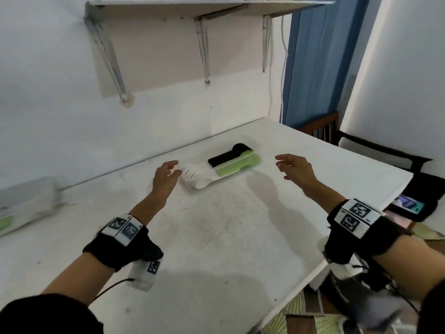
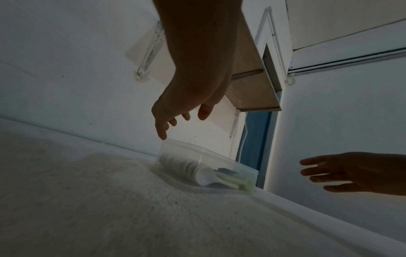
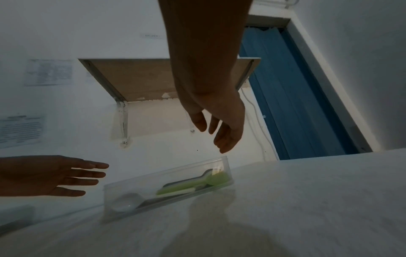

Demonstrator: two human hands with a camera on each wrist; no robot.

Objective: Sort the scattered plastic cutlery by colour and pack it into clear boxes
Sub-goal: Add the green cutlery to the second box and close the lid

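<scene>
On the white desk [image 1: 216,237] lies one clear box [image 1: 218,174], long and narrow, near the far edge by the wall. Inside it the head view shows three colour groups: white cutlery [image 1: 195,177] at the left end, green cutlery [image 1: 237,163] in front on the right, and black cutlery [image 1: 228,154] behind the green.

The left hand [image 1: 166,175] is just beside the left end of the box, its grip open with relaxed fingers, holding nothing. In the head view I cannot tell if it touches the box. The left wrist view shows more: one fingertip [image 2: 162,135] is right at the top corner of the box, touching or almost touching. This view also shows that the white pieces are stacked spoons, their round bowls in a row.

The right hand [image 1: 295,166] is in the air to the right of the box, apart from it, its grip open too and the fingers spread. The right wrist view shows this hand [image 3: 224,132] above the right end of the box, not touching it, and the green spoon bowl at that end.

Only the head view shows a second clear box [image 1: 24,208], blurred, at the far left of the desk with something green inside, and a phone [image 1: 409,206] beyond the desk's right edge. A shelf [image 1: 192,8] hangs on the wall above.
</scene>
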